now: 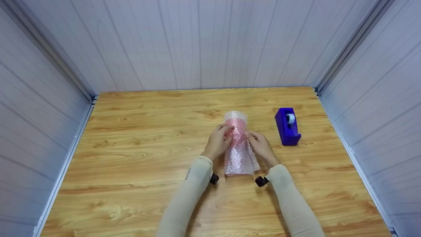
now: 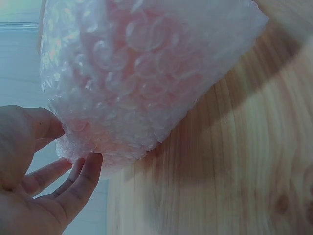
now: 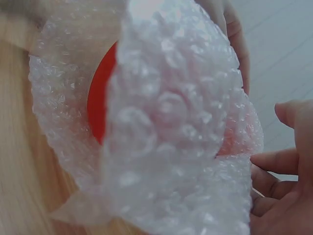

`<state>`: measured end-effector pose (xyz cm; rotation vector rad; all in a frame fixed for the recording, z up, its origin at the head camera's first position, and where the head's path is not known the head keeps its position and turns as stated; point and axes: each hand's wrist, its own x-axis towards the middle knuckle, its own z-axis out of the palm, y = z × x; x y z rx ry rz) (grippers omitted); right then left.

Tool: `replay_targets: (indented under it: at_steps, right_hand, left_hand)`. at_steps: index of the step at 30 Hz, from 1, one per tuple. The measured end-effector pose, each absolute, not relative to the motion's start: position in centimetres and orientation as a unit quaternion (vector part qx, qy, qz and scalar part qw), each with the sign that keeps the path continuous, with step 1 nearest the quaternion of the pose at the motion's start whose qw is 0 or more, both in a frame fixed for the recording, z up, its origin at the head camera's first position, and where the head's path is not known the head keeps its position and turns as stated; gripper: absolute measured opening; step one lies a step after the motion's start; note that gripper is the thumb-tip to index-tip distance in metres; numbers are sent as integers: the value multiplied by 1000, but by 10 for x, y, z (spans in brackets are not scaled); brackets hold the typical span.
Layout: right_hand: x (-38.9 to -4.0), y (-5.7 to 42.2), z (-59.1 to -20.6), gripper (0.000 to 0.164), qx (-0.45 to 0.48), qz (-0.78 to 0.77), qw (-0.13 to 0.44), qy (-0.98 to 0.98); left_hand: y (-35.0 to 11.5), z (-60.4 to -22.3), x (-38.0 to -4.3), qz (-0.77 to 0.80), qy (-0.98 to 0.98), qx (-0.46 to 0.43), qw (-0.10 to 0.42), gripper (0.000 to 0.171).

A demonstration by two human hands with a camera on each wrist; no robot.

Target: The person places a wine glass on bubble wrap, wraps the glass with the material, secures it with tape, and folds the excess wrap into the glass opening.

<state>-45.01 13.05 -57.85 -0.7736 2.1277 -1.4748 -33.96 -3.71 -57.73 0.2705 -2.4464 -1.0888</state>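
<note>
Near the middle of a wood-grain table, a bundle of bubble wrap lies lengthwise from 12 to 6 o'clock, with a red object inside it. Seen through the layers, the red shows as pink over the bundle's 12 o'clock half; from the right wrist, one rounded red edge shows plainly in the wrap's gaping end, though what the object is cannot be told. At the bundle's 9 o'clock side, the left hand grips the wrap, thumb and fingers curved narrowly against it. At 3 o'clock, the right hand touches the edge of a loose flap that slants away toward 5 o'clock; its index fingertip meets the plastic and its thumb stands apart, but the wrap hides other fingertips, so whether they hold it cannot be told. Pale sleeves cover both forearms, which reach in from 7 and 5 o'clock, a small black device at each wrist. Toward 2 o'clock from the bundle, well apart from it, a blue-purple tape dispenser sits on the table, carrying a roll of tape. Beyond the table's 12 o'clock edge rises a whitish panelled wall.
</note>
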Motion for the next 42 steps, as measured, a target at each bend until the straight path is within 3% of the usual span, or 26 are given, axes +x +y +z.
replay_targets:
  at_steps: [19, 27, 42]
  right_hand:
    - [-441, 125, -572, 46, -315, -512, 223, 768]
    - [-439, 120, -572, 41, -366, -489, 173, 772]
    - [-431, 114, -563, 38, -403, -481, 162, 762]
  left_hand:
    - [-46, -585, -328, -434, -865, 117, 225, 32]
    - [-52, -592, -324, -442, -863, 117, 214, 33]
    - [-59, -597, -313, -463, -859, 136, 171, 36]
